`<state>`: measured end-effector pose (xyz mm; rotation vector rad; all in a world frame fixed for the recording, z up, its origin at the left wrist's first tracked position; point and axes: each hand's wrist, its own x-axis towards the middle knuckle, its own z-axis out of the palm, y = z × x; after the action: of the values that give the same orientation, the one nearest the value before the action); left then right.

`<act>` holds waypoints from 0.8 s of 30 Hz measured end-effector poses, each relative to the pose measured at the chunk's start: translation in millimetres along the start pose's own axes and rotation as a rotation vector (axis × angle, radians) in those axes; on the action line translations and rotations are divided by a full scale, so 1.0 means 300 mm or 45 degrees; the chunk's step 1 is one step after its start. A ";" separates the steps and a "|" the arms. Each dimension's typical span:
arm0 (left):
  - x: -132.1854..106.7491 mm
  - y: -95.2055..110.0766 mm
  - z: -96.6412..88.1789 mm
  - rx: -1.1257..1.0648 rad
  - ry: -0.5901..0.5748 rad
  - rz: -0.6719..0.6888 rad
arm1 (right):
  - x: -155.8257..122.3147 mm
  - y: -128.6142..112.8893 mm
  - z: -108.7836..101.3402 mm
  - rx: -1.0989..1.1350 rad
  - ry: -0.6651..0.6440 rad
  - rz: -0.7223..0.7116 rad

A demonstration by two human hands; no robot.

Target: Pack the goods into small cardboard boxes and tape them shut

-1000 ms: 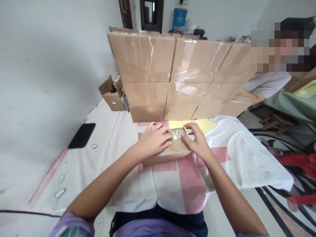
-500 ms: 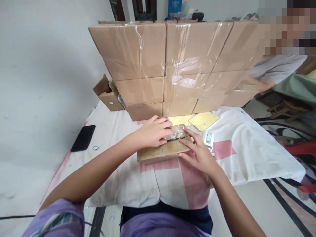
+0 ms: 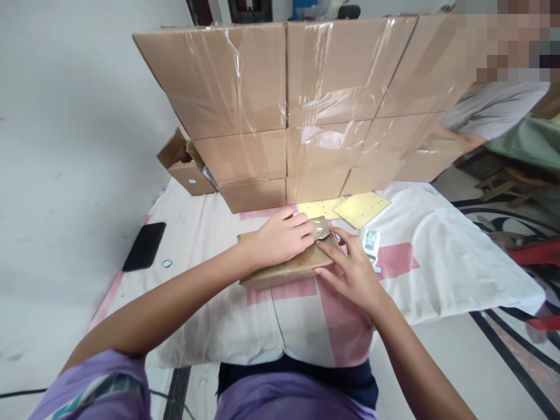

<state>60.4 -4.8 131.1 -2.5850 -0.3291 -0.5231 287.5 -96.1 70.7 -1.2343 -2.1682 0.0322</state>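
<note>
A small cardboard box [image 3: 280,271] lies on the cloth in front of me, its top flap partly raised, with shiny tape [image 3: 321,227] along the torn edge. Across the top rests my left hand [image 3: 286,236], its fingers curled over the flap beside the tape; the fingertips are partly hidden. My right hand [image 3: 352,268] grips the right end of the box, with fingers at the flap's edge and the thumb against the near side. What is inside the box cannot be seen.
Behind stands a tall stack of taped cartons [image 3: 245,87]. Yellow sheets [image 3: 363,210] lie at its foot, a white gadget [image 3: 371,242] to the right, and a black phone [image 3: 144,246] to the left. An open carton [image 3: 190,172] stands back left. Another person's sleeve [image 3: 503,111] shows at right.
My left hand has slid slightly to the right and lies lower on the flap, covering the dark gap that showed under the tape. My right hand keeps its place on the box.
</note>
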 end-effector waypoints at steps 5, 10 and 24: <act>-0.035 0.046 -0.019 0.059 -0.025 -0.176 | 0.019 -0.035 -0.011 0.035 0.010 0.122; -0.038 0.080 -0.032 0.041 -0.112 -0.270 | 0.077 -0.050 -0.043 0.128 -0.168 0.264; -0.003 0.125 -0.054 0.065 -0.099 -0.349 | 0.109 -0.090 0.058 0.471 0.344 0.453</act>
<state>66.8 -45.3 128.7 -2.5289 -0.7206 -0.5011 245.8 -80.7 82.0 -1.3019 -1.6045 0.3753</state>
